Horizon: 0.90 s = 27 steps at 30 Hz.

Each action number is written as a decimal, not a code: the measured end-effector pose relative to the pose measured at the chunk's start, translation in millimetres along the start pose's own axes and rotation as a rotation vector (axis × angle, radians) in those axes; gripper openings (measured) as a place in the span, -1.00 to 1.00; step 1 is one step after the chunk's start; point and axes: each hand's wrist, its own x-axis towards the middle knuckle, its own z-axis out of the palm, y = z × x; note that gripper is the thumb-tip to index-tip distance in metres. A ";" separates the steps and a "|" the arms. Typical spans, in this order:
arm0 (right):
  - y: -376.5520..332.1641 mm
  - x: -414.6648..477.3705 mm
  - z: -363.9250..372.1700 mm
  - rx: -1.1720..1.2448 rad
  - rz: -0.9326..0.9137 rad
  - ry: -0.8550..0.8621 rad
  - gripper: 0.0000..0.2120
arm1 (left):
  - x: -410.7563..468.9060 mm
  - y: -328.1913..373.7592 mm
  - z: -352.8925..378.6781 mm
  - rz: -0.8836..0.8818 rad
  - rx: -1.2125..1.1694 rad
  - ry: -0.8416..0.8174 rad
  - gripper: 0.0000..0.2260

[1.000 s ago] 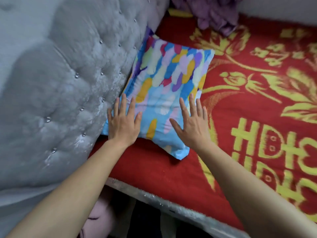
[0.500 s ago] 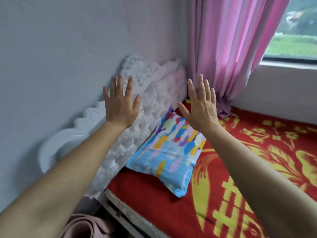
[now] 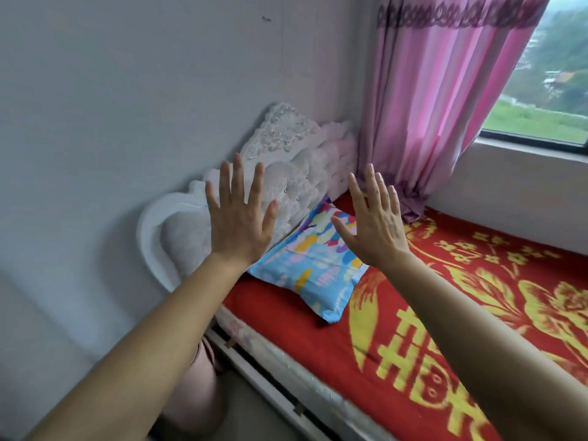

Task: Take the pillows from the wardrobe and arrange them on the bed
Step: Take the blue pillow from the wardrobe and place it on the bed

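Observation:
A light-blue pillow (image 3: 313, 268) with many-coloured brush marks lies on the red and yellow bedspread (image 3: 461, 313), leaning against the white tufted headboard (image 3: 302, 176). My left hand (image 3: 240, 218) is raised in the air in front of the headboard, fingers spread, holding nothing. My right hand (image 3: 374, 221) is raised beside it, above the pillow's upper part, also spread and empty. Neither hand touches the pillow. No wardrobe is in view.
A pink curtain (image 3: 445, 100) hangs in the corner beyond the headboard, its hem resting on the bed. A window (image 3: 547, 100) is at the upper right. The grey wall (image 3: 127, 106) runs along the left. A pinkish rolled object (image 3: 197, 393) stands on the floor beside the bed frame.
Both hands lifted off the pillow and rose into the air with fingers spread. My view pulled back and up from the pillow to take in the headboard, curtain and window.

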 end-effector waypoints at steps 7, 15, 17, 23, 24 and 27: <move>-56.8 -38.0 -55.9 0.075 -0.093 -0.005 -0.19 | -65.5 -5.8 -98.8 -0.023 0.089 0.076 -0.44; -127.2 -117.6 -111.3 0.252 -0.231 0.031 -0.21 | -167.8 -3.2 -207.9 -0.109 0.238 0.124 -0.41; -145.0 -145.1 -119.6 0.299 -0.261 -0.005 -0.21 | -207.4 -0.2 -233.9 -0.162 0.261 0.107 -0.41; -221.1 -220.3 -145.9 0.417 -0.327 -0.118 -0.17 | -331.4 -20.0 -318.5 -0.221 0.457 -0.072 -0.38; -235.8 -233.2 -152.6 0.429 -0.339 -0.144 -0.17 | -347.0 -25.9 -334.1 -0.238 0.485 -0.095 -0.38; -277.2 -264.0 -172.3 0.427 -0.425 -0.173 -0.17 | -390.0 -47.9 -375.1 -0.310 0.562 -0.154 -0.37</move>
